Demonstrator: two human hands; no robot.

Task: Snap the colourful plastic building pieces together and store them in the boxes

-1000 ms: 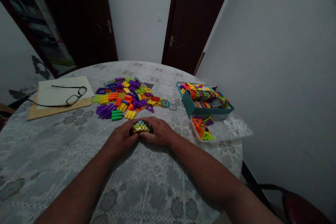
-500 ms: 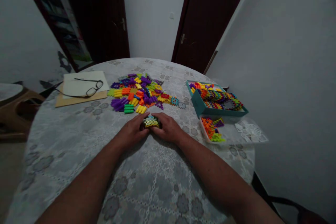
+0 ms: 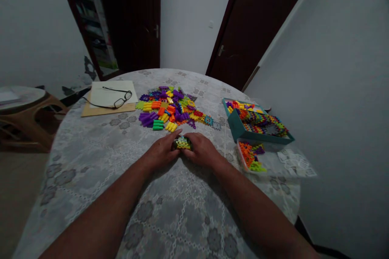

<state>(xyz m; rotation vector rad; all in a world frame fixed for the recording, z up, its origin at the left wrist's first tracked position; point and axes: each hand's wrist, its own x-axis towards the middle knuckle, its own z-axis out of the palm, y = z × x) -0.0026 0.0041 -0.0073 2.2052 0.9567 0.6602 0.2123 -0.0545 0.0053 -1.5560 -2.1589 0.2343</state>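
Note:
Between my two hands is a small rounded piece built of interlocking plastic blocks point(image 3: 183, 143), yellow-green with pale blue at its top. My left hand point(image 3: 163, 149) curls around its left side, thumb at the near edge. On its right side my right hand point(image 3: 201, 148) grips it the same way, and the fingers hide both ends. Just beyond the hands lies a heap of loose plastic building pieces point(image 3: 165, 107) in purple, orange, yellow, green and other colours. Nearest to my fingers are a yellow piece point(image 3: 171, 126) and a green piece point(image 3: 158, 125).
Eyeglasses point(image 3: 119, 103) rest on white paper point(image 3: 100, 89) over a tan board at the left. To the right stand a teal box point(image 3: 240, 128) of colourful pieces and a clear plastic tray point(image 3: 241, 158) with orange and green pieces. A patterned cloth point(image 3: 170, 218) covers the round table.
The whole view has shifted, so the table and hands appear further right. Both hands keep hold of the block piece in nearly the same pose.

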